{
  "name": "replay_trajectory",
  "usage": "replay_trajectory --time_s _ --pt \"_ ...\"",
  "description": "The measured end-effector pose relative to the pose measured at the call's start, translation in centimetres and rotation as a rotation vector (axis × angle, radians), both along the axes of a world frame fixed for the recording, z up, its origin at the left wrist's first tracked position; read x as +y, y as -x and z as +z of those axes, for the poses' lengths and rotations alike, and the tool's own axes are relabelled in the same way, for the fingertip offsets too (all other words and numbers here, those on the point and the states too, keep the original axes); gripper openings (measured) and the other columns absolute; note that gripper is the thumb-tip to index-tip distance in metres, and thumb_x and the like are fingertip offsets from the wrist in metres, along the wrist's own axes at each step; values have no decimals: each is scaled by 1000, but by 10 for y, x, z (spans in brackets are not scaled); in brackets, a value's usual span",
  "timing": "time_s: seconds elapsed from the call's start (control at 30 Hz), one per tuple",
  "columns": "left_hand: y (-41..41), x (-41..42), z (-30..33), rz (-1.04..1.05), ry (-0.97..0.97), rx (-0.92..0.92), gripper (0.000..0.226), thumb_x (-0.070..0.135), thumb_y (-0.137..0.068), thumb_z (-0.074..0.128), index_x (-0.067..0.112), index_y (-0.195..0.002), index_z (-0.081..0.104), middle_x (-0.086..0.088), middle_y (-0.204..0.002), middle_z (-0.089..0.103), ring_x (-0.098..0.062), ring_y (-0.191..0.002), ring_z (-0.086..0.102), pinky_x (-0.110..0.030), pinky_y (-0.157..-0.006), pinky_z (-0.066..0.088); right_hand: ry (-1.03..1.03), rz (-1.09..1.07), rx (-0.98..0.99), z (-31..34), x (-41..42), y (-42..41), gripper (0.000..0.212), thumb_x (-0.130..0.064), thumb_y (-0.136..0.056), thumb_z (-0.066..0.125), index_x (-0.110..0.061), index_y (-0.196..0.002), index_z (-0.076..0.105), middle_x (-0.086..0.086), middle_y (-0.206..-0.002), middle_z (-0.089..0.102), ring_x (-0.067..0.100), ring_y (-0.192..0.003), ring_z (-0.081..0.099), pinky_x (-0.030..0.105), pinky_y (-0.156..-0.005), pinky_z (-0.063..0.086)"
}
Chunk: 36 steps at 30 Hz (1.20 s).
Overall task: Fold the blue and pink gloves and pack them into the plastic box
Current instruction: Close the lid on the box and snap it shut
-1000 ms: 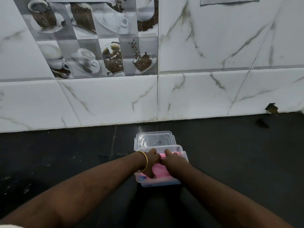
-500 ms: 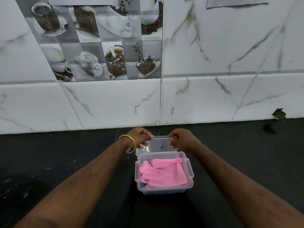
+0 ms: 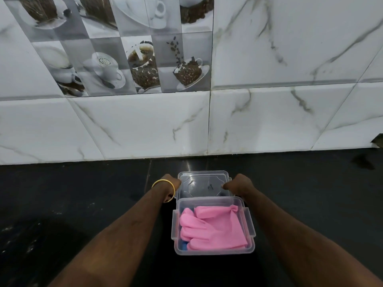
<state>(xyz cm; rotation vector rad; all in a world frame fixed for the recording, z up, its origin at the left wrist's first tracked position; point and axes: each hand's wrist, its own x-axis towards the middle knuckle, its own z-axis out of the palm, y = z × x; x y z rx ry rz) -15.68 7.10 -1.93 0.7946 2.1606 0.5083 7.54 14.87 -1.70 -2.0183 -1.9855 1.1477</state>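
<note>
A clear plastic box [image 3: 251,228] stands on the black counter in front of me. Folded pink gloves [image 3: 215,229] fill it, and a bit of blue glove [image 3: 183,247] peeks out beneath them at the near left corner. The clear lid [image 3: 204,184] is raised just behind the box. My left hand [image 3: 171,183], with a gold bangle at the wrist, grips the lid's left edge. My right hand [image 3: 238,184] grips its right edge.
The black counter [image 3: 83,204] runs back to a white marble-tiled wall [image 3: 269,121] with coffee-cup picture tiles at upper left. A small dark chip [image 3: 377,139] marks the wall base at far right.
Both hands left the pink gloves in the box, reached back to the lid and took hold of its two sides. The lid has tilted up off the counter.
</note>
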Motion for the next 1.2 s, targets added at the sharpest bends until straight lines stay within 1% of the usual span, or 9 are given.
replay_trajectory --time_s 0.13,0.27,0.4,0.53,0.63,0.77,0.9,1.07,1.2 --pt "-4 7 -2 -3 -15 30 41 24 -90 57 -9 -113 63 -19 -96 66 -31 -87 63 -29 -70 43 24 23 13 -6 5 4 52 -34 -80 75 4 -113 64 16 -103 66 24 -87 60 31 -70 47" --pt "-9 7 4 58 -35 -28 52 37 -88 60 -5 -117 60 -15 -92 62 -29 -77 60 -34 -78 52 10 -6 96 1 6 1 52 -32 -81 75 4 -115 63 17 -110 67 27 -94 64 34 -78 52" --pt "-16 0 23 69 -96 -7 67 50 -86 57 -3 -125 57 -22 -122 63 -37 -106 61 -40 -92 52 -61 -31 177 21 -1 -4 47 -32 -78 77 -1 -112 66 16 -111 69 31 -102 66 44 -89 56" --pt "-25 -10 55 157 -231 -115 78 64 -86 45 1 -130 54 -20 -132 57 -36 -112 59 -44 -96 50 -135 -72 284 47 -13 -11 36 -25 -74 78 -5 -103 71 12 -104 73 28 -96 70 41 -88 57" --pt "-30 -17 78 175 -344 -121 79 68 -87 37 1 -123 59 -21 -129 59 -37 -113 59 -47 -99 48 -217 -65 309 69 -24 -17 29 -24 -74 76 -5 -96 74 12 -96 74 26 -90 70 36 -80 57" --pt "-39 -30 105 187 -452 -115 82 70 -88 28 2 -122 58 -22 -125 61 -38 -108 59 -49 -99 47 -313 -93 358 95 -37 -27 19 -20 -76 73 -8 -90 72 8 -90 72 12 -69 61 20 -55 44" --pt "-45 -44 120 255 -530 -135 81 70 -90 26 3 -120 60 -20 -123 62 -37 -107 60 -47 -101 46 -345 -108 471 114 -52 -34 15 -12 -74 69 -10 -88 73 7 -87 72 20 -77 63 27 -66 47" --pt "-47 -62 124 367 -592 -188 77 66 -92 30 1 -119 60 -21 -121 64 -39 -106 61 -46 -100 47 -340 -127 611 122 -73 -35 20 -3 -74 60 -7 -90 71 6 -82 68 19 -71 57 26 -59 43" --pt "-46 -75 124 446 -623 -269 81 70 -86 35 1 -119 60 -19 -118 66 -38 -105 63 -46 -99 48 -296 -166 710 125 -84 -37 22 -2 -76 50 -2 -91 66 5 -80 62 18 -72 51 32 -67 44"
